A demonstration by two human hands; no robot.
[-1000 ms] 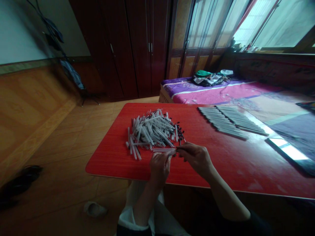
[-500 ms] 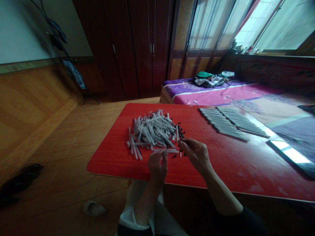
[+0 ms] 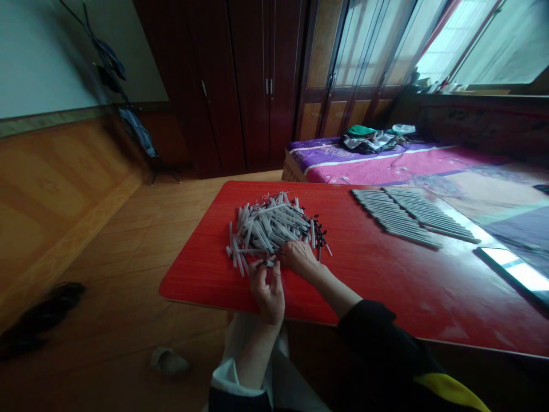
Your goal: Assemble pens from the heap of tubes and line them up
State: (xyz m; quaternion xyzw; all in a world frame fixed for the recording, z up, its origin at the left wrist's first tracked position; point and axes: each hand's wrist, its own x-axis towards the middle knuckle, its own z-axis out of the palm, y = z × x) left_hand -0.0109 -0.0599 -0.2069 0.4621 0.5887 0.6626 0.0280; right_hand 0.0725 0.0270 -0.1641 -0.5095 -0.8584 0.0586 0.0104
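Note:
My left hand [image 3: 268, 292] is turned palm up at the front of the pile, thumb and fingers pinched on a translucent white tube [image 3: 269, 262] with a small dark end. Just beyond it, my right hand [image 3: 297, 256] reaches in from the right, fingers bent down at the pile's front edge. Those fingertips are partly hidden, so what they grip cannot be made out. The loose pile of white tubes [image 3: 270, 223] lies right behind both hands. Several small black pieces [image 3: 319, 232] are scattered along its right side.
Two neat rows of grey pen-like tubes with dark ends [image 3: 394, 217] lie on the right of the red table [image 3: 343, 274]. A phone [image 3: 514, 274] rests at the right edge. Beyond stands a bed [image 3: 364, 166] with clothes on it.
My right hand has moved left from the pile's right side to beside my left hand. The left hand has rolled palm up, showing the dark end of the tube.

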